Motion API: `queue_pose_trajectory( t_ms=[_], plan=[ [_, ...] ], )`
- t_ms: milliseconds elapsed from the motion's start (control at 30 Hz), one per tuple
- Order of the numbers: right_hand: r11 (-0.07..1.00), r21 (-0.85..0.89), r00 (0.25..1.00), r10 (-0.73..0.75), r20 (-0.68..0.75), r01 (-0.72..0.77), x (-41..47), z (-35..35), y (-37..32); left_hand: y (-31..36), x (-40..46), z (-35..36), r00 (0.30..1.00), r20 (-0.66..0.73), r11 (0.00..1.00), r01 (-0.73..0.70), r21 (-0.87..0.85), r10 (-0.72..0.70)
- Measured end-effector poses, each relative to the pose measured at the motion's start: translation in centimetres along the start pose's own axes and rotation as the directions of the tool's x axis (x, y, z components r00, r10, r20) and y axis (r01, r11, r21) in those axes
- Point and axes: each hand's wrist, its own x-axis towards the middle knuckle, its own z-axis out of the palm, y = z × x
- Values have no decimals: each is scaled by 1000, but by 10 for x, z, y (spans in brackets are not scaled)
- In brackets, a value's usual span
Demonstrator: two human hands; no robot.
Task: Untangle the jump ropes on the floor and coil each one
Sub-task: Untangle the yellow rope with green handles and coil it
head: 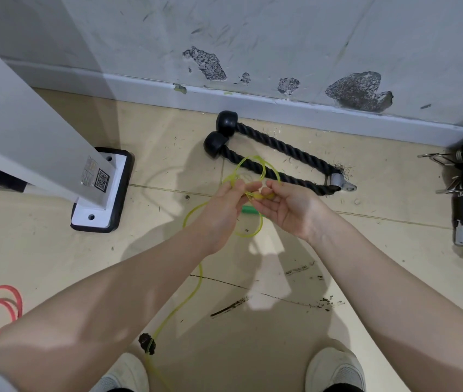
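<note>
A thick black rope (278, 154) with two round end caps and a metal ring lay on the tiled floor (55, 264) by the scuffed wall (281, 38). A white post (26, 131) stood on its bolted base plate (103, 193). Metal clips (445, 159) lay far right.

The scene was evenly and fairly brightly lit from overhead, with a cool cast on the scuffed white wall (281, 38). Soft, blurred shadows of the person's arms and head fell on the beige tiled floor (55, 250), with pale patches of light between them. Wide-angle distortion bowed the white skirting board (252, 100) and stretched the forearms at the lower edges. Focus was sharp centrally, slightly soft toward the corners; no strong glare showed.
</note>
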Motion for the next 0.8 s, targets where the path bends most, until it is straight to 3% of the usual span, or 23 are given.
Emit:
queue_pose_trajectory(
  t_ms=[133,233,333,433,533,600,700,767,800],
  plan=[
    [988,127,996,84,17,-86,-1,1,1,8,-5,0,998,42,993,-50,-109,55],
    [988,145,998,62,-29,-57,-1,6,-1,11,-4,2,997,-80,993,-20,-114,11],
    [1000,28,990,9,-144,-5,1,13,1,16,-1,4,977,-215,998,3,-69,-18],
    [999,-33,956,-23,-294,13,5,14,1,17,0,-3,977,-211,992,41,118,-15],
    [955,291,963,24,-269,57,6,4,-12,17,-1,-24,985,-159,916,119,384,-61],
    [866,489,987,-23,-161,100,5,-13,-23,18,-2,-44,978,-180,931,160,328,-105],
    [740,655,988,-133,-79,152,1,-40,-34,19,0,-71,929,-347,966,199,165,-132],
    [784,608,990,-133,-39,129,-1,-53,-37,17,5,-77,880,-441,983,179,-33,-175],
    [873,477,995,-103,-12,97,-2,-57,-37,17,7,-76,858,-471,977,147,-156,-204]
  ],
)
